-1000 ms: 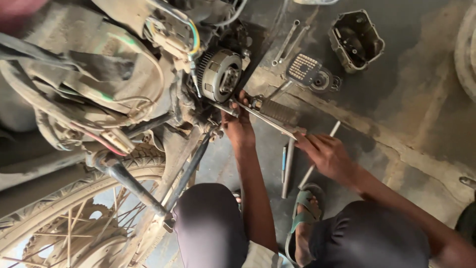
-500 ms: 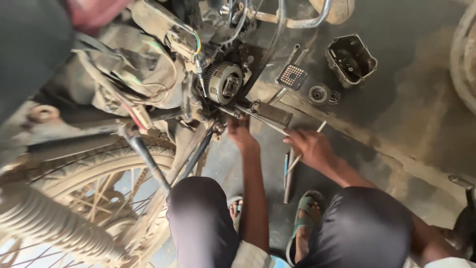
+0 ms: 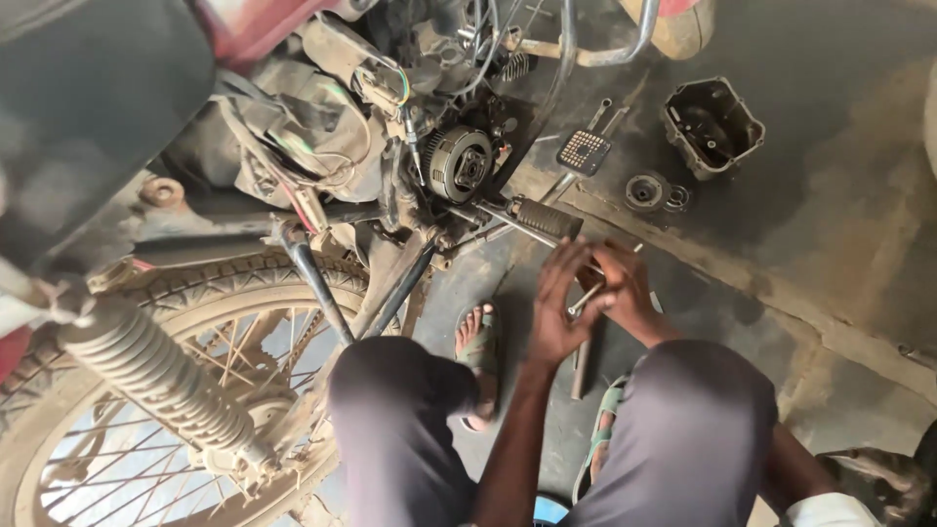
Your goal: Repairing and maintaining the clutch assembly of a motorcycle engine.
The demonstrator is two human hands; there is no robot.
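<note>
Hands meet low over the oily concrete floor (image 3: 830,254), just below the motorcycle's rubber-clad footpeg (image 3: 547,219). Your left hand (image 3: 558,310) is spread, fingers fanned upward toward the footpeg, palm against a slim metal tool (image 3: 584,296) whose bright tip shows between the two hands. Your right hand (image 3: 625,291) is curled around that same tool from the other side, knuckles up, touching the left. Whether the left hand actually grips the tool or only braces it cannot be told.

A dark metal rod (image 3: 580,369) lies on the floor directly beneath your hands, farther from the footpeg. Your knees frame the view, and a sandalled foot (image 3: 478,346) rests on the floor to the left of your hands.

Above and left of the footpeg sits the exposed round clutch assembly (image 3: 461,162) amid loose wiring. Right of the footpeg lie a square mesh part (image 3: 584,151), a small round part (image 3: 645,190) and, beyond them, an open dark engine cover (image 3: 711,125). Well to the left of the footpeg are the spoked rear wheel (image 3: 176,390) and a coiled shock absorber (image 3: 156,376).
</note>
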